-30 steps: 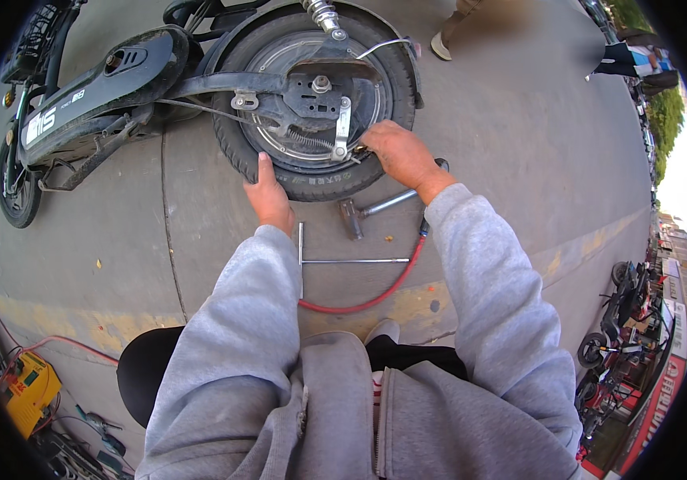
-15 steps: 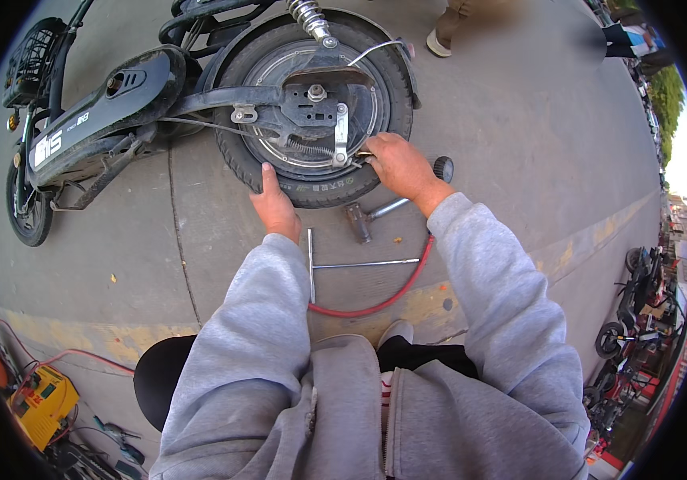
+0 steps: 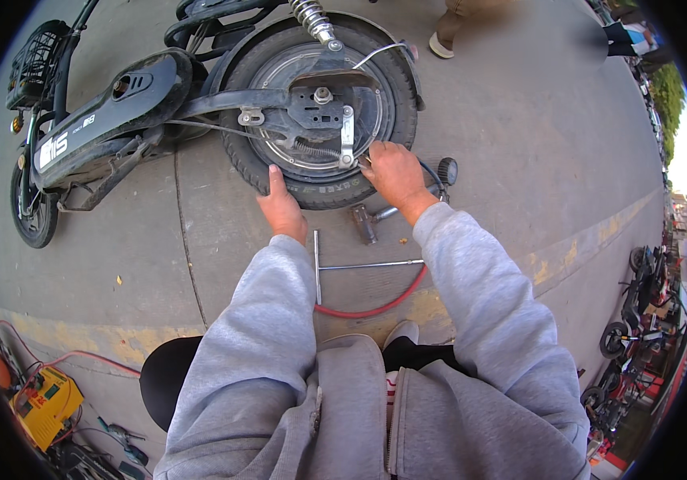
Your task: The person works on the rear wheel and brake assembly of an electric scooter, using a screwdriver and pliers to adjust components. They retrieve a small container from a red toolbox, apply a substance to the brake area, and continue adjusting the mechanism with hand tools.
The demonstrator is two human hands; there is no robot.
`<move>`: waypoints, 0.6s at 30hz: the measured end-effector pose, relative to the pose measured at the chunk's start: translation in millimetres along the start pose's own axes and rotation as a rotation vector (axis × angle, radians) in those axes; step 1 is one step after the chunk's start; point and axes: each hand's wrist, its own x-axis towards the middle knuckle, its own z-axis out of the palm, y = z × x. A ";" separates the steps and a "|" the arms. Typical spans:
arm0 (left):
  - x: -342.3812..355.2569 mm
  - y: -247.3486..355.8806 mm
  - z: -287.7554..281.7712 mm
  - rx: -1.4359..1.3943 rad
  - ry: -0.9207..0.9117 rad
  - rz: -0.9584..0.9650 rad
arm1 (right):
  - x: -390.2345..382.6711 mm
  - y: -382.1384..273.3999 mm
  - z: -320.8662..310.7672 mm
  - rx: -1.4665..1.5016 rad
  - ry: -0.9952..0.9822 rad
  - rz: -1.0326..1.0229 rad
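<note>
Head view: scooter (image 3: 107, 120) on its side on concrete ground (image 3: 519, 152), rear wheel (image 3: 239, 148) ahead of the person. Left hand (image 3: 284, 211): thumb on the tyre's near edge, fingers hidden; cannot tell how closed its grip is. Right hand (image 3: 398, 176): fingers curled beside the silver lever's (image 3: 347, 132) lower end; cannot tell what its grip holds. Nearby: hammer (image 3: 365, 225), T-shaped bar (image 3: 369, 264), red hose (image 3: 375, 310).

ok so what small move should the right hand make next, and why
Perhaps a slight turn with the right hand, since it is bunched beside the lower end of the metal lever while the left hand rests against the tire. Whatever it grips is hidden.
</note>
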 end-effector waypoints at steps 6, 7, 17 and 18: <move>-2.0 2.4 1.8 0.017 0.005 0.004 | 1.2 -3.3 1.7 0.053 -0.006 0.043; -2.0 2.2 1.9 0.016 0.004 0.007 | 1.0 -3.1 -0.2 0.066 -0.017 0.059; 2.4 -2.0 -0.2 0.030 0.031 -0.015 | 5.8 26.0 -18.7 0.361 -0.064 -0.123; 2.1 -1.9 -0.5 0.019 0.022 -0.011 | 8.5 28.3 -17.8 0.331 -0.058 -0.156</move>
